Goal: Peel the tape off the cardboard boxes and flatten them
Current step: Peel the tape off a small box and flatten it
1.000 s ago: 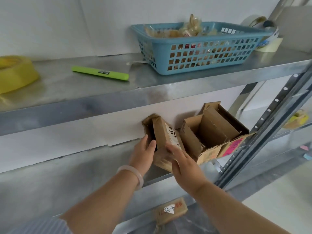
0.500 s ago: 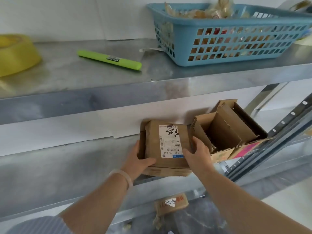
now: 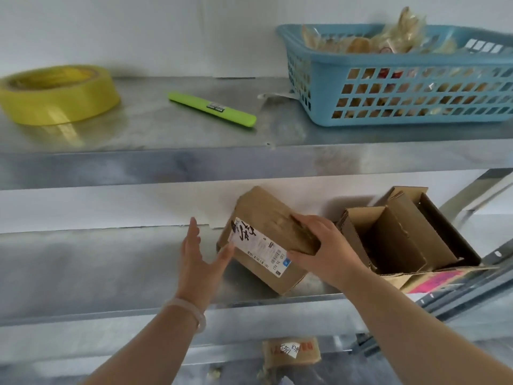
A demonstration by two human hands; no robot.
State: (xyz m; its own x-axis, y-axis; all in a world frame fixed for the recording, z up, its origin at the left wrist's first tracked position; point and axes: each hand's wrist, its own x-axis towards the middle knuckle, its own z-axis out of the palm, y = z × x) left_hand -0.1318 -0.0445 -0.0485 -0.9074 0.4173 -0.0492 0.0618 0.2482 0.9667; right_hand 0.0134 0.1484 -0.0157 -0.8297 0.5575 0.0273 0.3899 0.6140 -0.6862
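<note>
Looks like a storeroom or packing corner: bare galvanised metal shelving point(image 3: 166, 168) runs across the frame in tiers, with a steel upright point(image 3: 474, 287) at the lower right. A fat yellow tape roll point(image 3: 55, 95) sits upper left, with a green pen-shaped tool point(image 3: 212, 108) near it. Upper right is a blue plastic basket point(image 3: 402, 93) stuffed with crumpled clear scraps. Mid-frame there's a labelled box point(image 3: 263, 215) with a shipping sticker, opened cardboard boxes point(image 3: 388, 240) to its right, and a plain white wall point(image 3: 138, 31) behind.

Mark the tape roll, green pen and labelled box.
tape roll point(image 3: 59, 109): head view, yellow outer side.
green pen point(image 3: 212, 108): head view, mid-body at its sticker.
labelled box point(image 3: 261, 245): head view, white label on its face.
</note>
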